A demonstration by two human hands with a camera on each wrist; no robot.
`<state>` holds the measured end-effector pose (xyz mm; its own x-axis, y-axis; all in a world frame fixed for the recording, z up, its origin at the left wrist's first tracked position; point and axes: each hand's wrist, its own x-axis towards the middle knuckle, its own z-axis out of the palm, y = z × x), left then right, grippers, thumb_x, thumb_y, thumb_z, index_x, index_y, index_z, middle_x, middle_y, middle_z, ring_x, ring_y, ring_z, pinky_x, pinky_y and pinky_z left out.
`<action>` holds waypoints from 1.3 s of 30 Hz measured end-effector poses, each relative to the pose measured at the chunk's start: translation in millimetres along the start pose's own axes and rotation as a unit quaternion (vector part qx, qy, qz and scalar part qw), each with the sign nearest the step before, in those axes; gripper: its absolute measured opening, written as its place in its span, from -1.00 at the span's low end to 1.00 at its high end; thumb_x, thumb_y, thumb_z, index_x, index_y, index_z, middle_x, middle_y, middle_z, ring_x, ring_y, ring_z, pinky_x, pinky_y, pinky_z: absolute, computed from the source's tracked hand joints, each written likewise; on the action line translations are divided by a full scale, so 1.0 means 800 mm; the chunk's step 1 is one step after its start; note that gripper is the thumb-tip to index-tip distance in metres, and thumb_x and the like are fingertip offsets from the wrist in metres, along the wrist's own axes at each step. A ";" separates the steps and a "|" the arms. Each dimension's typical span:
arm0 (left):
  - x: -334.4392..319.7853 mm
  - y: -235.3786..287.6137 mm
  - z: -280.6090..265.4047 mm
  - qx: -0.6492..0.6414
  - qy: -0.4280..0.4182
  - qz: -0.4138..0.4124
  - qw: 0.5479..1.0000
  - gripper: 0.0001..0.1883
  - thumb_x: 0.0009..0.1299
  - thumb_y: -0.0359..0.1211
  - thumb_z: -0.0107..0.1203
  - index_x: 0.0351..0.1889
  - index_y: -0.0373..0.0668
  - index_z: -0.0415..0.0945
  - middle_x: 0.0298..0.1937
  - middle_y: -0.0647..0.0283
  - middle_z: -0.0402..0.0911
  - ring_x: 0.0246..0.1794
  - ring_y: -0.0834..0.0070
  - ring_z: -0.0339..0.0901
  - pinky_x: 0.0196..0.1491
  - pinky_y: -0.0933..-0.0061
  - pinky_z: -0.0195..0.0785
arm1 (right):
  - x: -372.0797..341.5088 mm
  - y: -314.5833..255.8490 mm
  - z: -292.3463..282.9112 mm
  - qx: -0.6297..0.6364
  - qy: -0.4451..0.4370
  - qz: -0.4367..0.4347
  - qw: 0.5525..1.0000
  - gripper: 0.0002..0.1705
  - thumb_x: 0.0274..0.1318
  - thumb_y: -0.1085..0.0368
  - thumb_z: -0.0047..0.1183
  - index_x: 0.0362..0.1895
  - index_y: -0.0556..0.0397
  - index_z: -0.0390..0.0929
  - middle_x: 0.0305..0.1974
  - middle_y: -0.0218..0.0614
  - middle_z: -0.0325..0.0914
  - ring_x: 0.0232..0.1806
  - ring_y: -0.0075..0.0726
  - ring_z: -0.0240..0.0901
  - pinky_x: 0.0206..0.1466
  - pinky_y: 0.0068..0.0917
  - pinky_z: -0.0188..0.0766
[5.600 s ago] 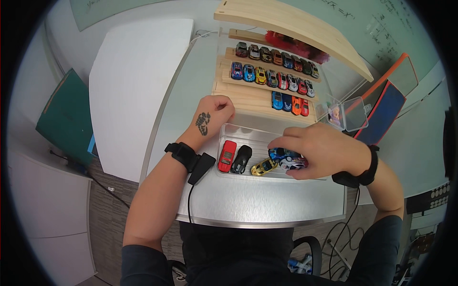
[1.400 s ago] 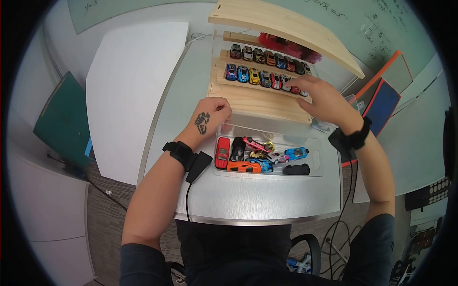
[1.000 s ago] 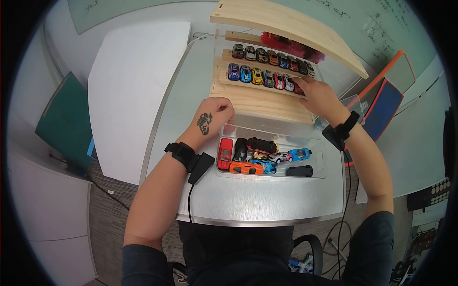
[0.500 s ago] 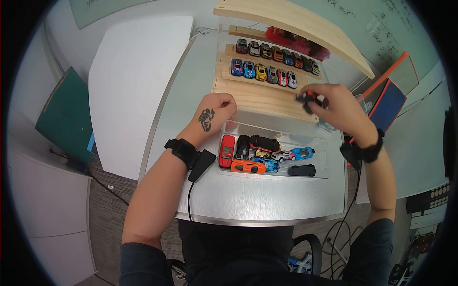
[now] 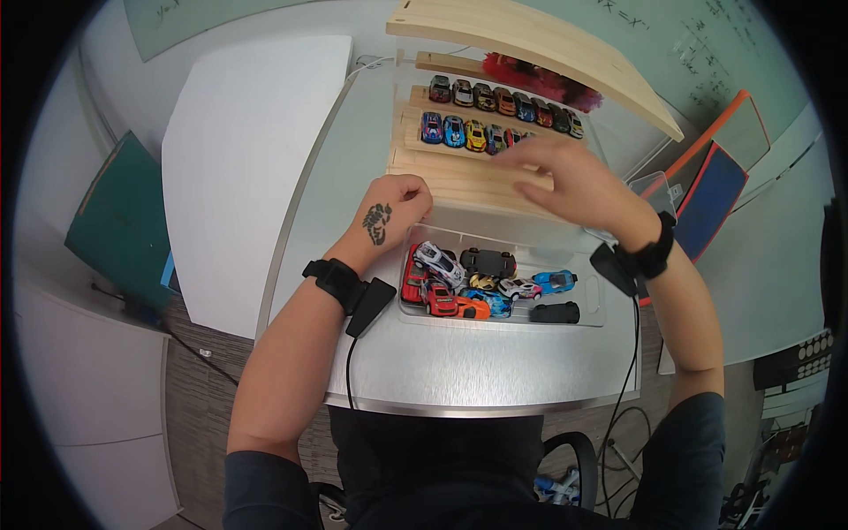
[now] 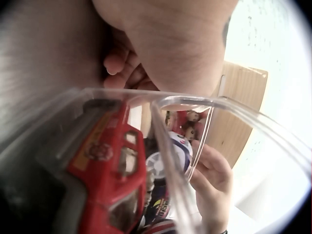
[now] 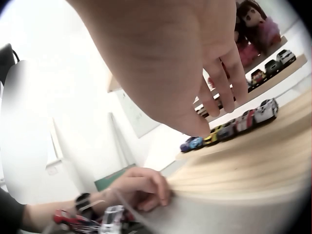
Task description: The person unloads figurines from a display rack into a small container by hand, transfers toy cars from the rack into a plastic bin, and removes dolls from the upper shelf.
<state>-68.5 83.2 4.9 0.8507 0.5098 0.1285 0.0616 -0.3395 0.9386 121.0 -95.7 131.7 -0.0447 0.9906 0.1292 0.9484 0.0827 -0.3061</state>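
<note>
My right hand [image 5: 570, 181], fingers extended and holding nothing, hovers by the middle shelf of a wooden tiered display rack [image 5: 459, 177]. It hides the right end of that shelf's row of toy cars in the head view. The right wrist view shows the row ending in a white toy car [image 7: 265, 111]. My left hand [image 5: 395, 208] rests loosely curled beside the rim of a clear plastic bin [image 5: 592, 305], with nothing in its fingers. Toy cars lie jumbled in the bin: a silver car [image 5: 439, 265] and a red racing car [image 5: 440, 299] sit on top at the left.
Another row of toy cars [image 5: 503, 102] fills the upper shelf, under a raised wooden lid [image 5: 539, 53]. Dolls [image 7: 256, 22] stand behind it. A small clear box [image 5: 652, 196] is right of the rack. Cables run from both wrist cameras over the metal table [image 5: 486, 367].
My right hand emptied the lowest step into the bin, then took cars from the middle shelf's right end. These now lie at the bin's left, and the hand is back at the shelf.
</note>
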 end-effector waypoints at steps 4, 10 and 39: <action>-0.002 0.004 0.001 -0.019 -0.005 -0.027 0.999 -0.82 0.33 -0.38 0.05 -0.48 -0.25 0.56 -0.55 0.36 0.54 -0.65 0.65 0.40 -0.61 0.54 0.23 | 0.006 0.043 0.014 -0.192 0.047 0.040 0.979 -0.49 0.04 0.41 0.16 0.16 -0.02 0.56 0.09 -0.17 0.58 0.09 0.02 0.54 0.11 -0.16 0.52; -0.003 0.009 -0.002 0.024 -0.004 -0.016 1.000 -0.77 0.28 -0.32 0.04 -0.45 -0.30 0.60 -0.54 0.21 0.63 -0.52 0.48 0.53 -0.36 0.41 0.40 | 0.011 0.050 0.026 -0.277 0.061 0.092 0.954 -0.45 0.00 0.31 0.24 0.18 -0.05 0.55 0.07 -0.24 0.59 -0.01 -0.01 0.60 -0.01 -0.13 0.56; -0.004 0.011 -0.001 0.013 -0.001 -0.017 1.000 -0.77 0.29 -0.32 0.05 -0.48 -0.30 0.58 -0.55 0.25 0.60 -0.49 0.53 0.49 -0.34 0.45 0.35 | -0.098 -0.087 -0.049 0.024 -0.109 0.077 0.991 -0.69 0.11 0.43 0.18 -0.02 0.09 0.60 -0.20 -0.21 0.68 -0.22 -0.27 0.67 -0.27 -0.47 0.67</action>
<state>-71.1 79.5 13.2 0.8489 0.5198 0.0963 0.1043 -0.3433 0.9334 70.8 -183.0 179.5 0.0274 0.9915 -0.1271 0.9332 -0.0710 -0.3523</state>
